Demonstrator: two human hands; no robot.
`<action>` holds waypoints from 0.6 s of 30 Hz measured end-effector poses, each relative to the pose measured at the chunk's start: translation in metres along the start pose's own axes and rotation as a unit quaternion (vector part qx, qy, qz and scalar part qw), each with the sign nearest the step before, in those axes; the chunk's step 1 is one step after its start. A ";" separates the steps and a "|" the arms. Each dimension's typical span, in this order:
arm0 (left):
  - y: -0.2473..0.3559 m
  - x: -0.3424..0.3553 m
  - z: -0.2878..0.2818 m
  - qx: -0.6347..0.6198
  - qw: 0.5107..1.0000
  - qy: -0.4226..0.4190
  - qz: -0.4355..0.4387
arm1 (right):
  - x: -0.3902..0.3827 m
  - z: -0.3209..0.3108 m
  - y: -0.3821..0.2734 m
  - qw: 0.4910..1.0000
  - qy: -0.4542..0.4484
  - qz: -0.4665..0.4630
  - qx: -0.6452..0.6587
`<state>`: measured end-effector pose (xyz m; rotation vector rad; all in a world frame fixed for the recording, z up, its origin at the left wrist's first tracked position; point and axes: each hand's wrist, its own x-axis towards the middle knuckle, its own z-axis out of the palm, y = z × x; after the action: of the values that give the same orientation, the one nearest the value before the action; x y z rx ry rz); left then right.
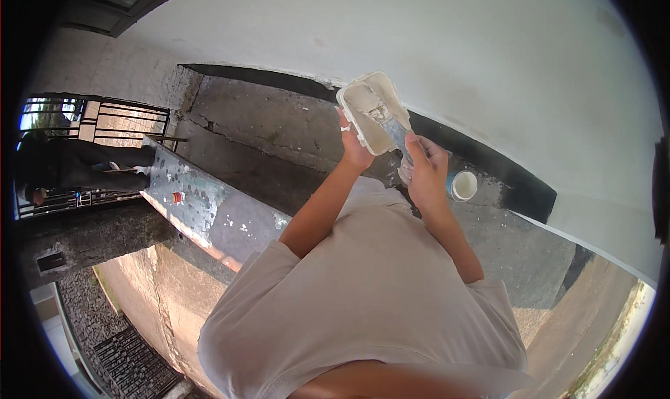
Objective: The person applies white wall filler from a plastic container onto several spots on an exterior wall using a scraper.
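Observation:
My left hand [354,148] grips the edge of a shallow off-white plastic container [379,145] and keeps it raised in front of me, tilted. Pale putty-like paste [365,100] coats part of its inside. In my right hand [427,163] is a putty knife [394,130], fingers closed round its handle. Its blade reaches into the container and meets the paste. Just right of that hand, lower down, stands a white tub [463,186] with a blue side. The right hand partly hides the handle.
A pale wall [447,43] with a black lower band [481,144] runs along the far side. Rough concrete floor [258,120] lies below. To the left are a paint-spotted ledge [237,221], a small red-and-white can [175,198], another person in dark clothes [84,165] and a barred gate [129,118].

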<state>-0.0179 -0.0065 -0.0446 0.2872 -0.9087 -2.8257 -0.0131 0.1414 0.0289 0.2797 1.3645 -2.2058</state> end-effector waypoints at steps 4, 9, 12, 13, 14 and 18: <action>-0.001 -0.001 -0.018 -0.001 1.000 0.024 -0.012 | -0.003 0.001 0.002 0.999 -0.004 0.019 0.032; 0.003 -0.005 -0.032 -0.046 0.997 0.051 0.018 | -0.007 -0.015 -0.001 1.000 -0.001 -0.025 -0.018; 0.004 -0.009 -0.035 -0.045 0.996 0.072 0.032 | -0.010 -0.022 -0.008 0.993 0.000 -0.041 -0.110; 0.005 -0.008 -0.034 -0.043 0.996 0.071 0.035 | -0.011 -0.022 -0.008 0.983 0.000 -0.057 -0.176; 0.006 -0.008 -0.032 -0.042 0.996 0.068 0.032 | -0.011 -0.023 -0.006 0.983 0.003 -0.060 -0.175; 0.009 -0.011 -0.019 -0.040 0.998 -0.039 0.041 | -0.005 -0.024 0.012 0.995 0.010 0.031 -0.089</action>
<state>-0.0026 -0.0221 -0.0526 0.1270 -0.8005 -2.8063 -0.0044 0.1600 0.0108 0.2750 1.5320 -2.0206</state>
